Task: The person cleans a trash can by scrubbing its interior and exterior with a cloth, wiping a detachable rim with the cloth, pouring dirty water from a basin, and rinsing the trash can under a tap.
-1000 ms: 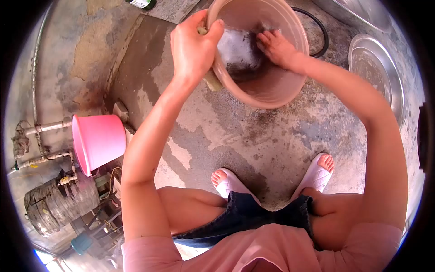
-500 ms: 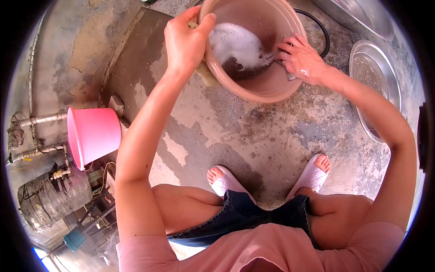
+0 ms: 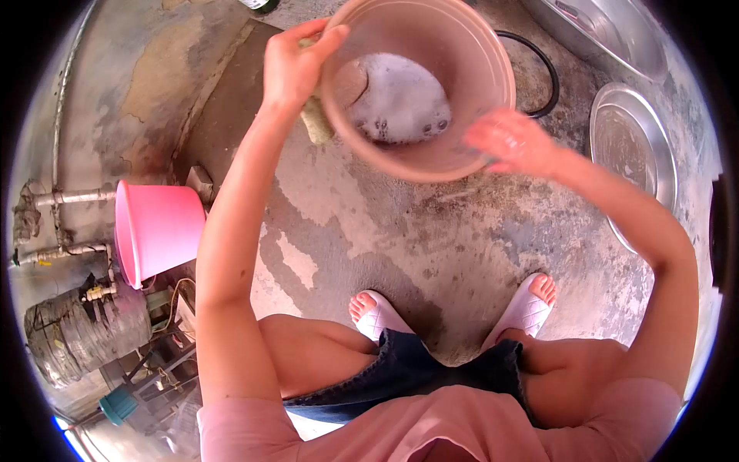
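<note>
A tan plastic tub [image 3: 479, 73] is tilted toward me, with white suds [image 3: 408, 92] and some water low inside it. My left hand [image 3: 294, 68] is closed round the left rim, thumb over the edge. A pale yellowish piece, perhaps a cloth or sponge [image 3: 315, 123], shows below that hand against the tub's outer wall. At the lower right rim is my right hand [image 3: 508, 142], wet with some foam on its back. Motion smears its fingers, and I cannot tell whether anything is in them.
A round metal basin [image 3: 604, 127] and a larger metal sink or trough [image 3: 643, 58] stand to the right. A black hose [image 3: 553, 73] curves behind the tub. At left are a pink bucket [image 3: 165, 231] and wall pipes [image 3: 81, 198]. The concrete floor [image 3: 369, 223] has damp patches.
The tub has shifted slightly left and its suds lie differently. My right hand has come from the inner right wall out to the rim. My left hand keeps its grip.
</note>
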A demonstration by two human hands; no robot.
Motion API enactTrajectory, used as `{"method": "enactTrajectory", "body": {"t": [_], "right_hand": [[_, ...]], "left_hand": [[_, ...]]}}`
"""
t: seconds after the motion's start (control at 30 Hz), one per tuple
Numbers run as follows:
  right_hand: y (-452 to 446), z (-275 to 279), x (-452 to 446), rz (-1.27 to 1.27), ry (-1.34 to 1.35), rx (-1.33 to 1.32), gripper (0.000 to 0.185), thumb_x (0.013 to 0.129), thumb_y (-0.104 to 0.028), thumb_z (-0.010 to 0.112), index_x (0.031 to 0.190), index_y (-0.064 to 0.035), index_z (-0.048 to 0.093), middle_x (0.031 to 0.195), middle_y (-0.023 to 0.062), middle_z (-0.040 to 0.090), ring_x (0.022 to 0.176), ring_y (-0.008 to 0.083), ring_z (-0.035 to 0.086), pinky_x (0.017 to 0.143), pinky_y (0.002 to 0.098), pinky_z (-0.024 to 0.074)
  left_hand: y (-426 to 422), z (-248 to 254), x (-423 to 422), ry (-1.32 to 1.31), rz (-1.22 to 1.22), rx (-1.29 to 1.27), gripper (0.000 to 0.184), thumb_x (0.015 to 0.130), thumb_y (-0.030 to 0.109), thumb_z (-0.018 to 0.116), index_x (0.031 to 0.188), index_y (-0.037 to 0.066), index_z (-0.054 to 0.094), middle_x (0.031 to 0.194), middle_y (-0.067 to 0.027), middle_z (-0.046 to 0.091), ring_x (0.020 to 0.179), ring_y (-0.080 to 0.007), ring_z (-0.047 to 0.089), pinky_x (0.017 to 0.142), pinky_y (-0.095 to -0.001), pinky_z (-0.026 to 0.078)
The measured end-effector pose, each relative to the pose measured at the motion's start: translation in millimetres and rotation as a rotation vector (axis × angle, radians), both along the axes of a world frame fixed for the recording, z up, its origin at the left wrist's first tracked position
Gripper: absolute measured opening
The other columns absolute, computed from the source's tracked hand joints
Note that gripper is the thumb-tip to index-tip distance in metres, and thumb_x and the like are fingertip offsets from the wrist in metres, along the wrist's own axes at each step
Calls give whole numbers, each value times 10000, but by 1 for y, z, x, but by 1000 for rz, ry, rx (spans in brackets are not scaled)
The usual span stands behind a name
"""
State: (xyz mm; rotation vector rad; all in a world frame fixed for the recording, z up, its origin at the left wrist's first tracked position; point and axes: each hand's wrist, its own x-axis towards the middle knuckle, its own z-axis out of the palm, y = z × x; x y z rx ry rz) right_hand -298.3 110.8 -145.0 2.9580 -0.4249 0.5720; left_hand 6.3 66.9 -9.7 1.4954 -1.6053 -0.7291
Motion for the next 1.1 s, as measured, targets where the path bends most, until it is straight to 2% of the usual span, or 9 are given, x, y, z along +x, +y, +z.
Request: {"method": "enactTrajectory", "body": {"t": [0.17, 0.2, 0.43, 0.53, 0.63, 0.8, 0.97, 1.03, 1.1], "right_hand": [[-22, 5, -16, -204, 51, -17, 597, 547, -178, 751, 1085, -113, 501, 1020, 21, 543, 956, 203, 513, 732, 310, 510], [-11, 5, -7, -236, 56, 29, 624, 543, -174, 751, 1108, -111, 493, 990, 26, 560, 918, 199, 523, 690, 278, 518], [14, 67, 132, -669, -402, 808, 446, 653, -104, 617, 1084, -59, 509, 992, 119, 556, 928, 300, 535, 758, 405, 444], [4, 83, 162, -676, -719, 732, 446, 653, -71, 621, 1079, -13, 504, 1016, 158, 555, 922, 323, 550, 768, 396, 466], [3, 87, 170, -651, -813, 735, 442, 658, -79, 626, 1070, 7, 494, 1027, 167, 550, 930, 323, 548, 794, 390, 457], [17, 84, 182, -569, -866, 780, 424, 663, -93, 635, 1044, 15, 485, 956, 173, 529, 910, 327, 527, 793, 393, 419], [57, 49, 146, -271, -446, 597, 415, 767, -180, 600, 1113, -14, 442, 981, 125, 455, 947, 261, 494, 732, 376, 483], [55, 15, 111, -121, -280, 420, 440, 690, -225, 679, 1051, -87, 470, 870, 71, 463, 831, 228, 511, 638, 346, 467], [28, -9, 55, 29, 6, 180, 410, 677, -201, 654, 1043, -139, 479, 880, 43, 469, 844, 210, 499, 666, 335, 466]], "left_hand": [[-1, -7, -25, 215, -82, 163, 544, 828, 420, 553, 1091, -56, 551, 889, -106, 621, 827, -143, 569, 754, -272, 450], [9, -14, -24, 98, -50, 90, 592, 840, 468, 515, 1117, -55, 525, 919, -114, 613, 850, -154, 558, 782, -278, 433], [42, -30, -13, -146, 42, 34, 518, 760, 389, 621, 1055, -32, 559, 848, -134, 616, 783, -160, 587, 709, -297, 452], [22, -14, -10, -82, 92, 90, 436, 721, 362, 652, 978, 11, 625, 801, -118, 624, 756, -174, 607, 699, -301, 458], [16, 0, -5, -368, 48, -86, 485, 708, 394, 651, 1006, 13, 616, 784, -124, 628, 758, -217, 615, 711, -322, 463], [16, 0, -5, -405, 95, -78, 469, 708, 374, 640, 1000, 8, 617, 823, -159, 640, 766, -244, 620, 722, -334, 466], [11, -4, 19, -293, 87, -139, 352, 734, 262, 605, 993, 23, 627, 765, -146, 650, 724, -234, 632, 693, -326, 470], [14, -1, 19, -345, 9, -224, 354, 735, 256, 603, 1005, 28, 622, 755, -141, 648, 702, -253, 630, 685, -329, 472], [17, 1, 17, -352, -31, -128, 373, 759, 239, 617, 1058, 19, 600, 787, -92, 637, 709, -159, 593, 680, -284, 461]]}}
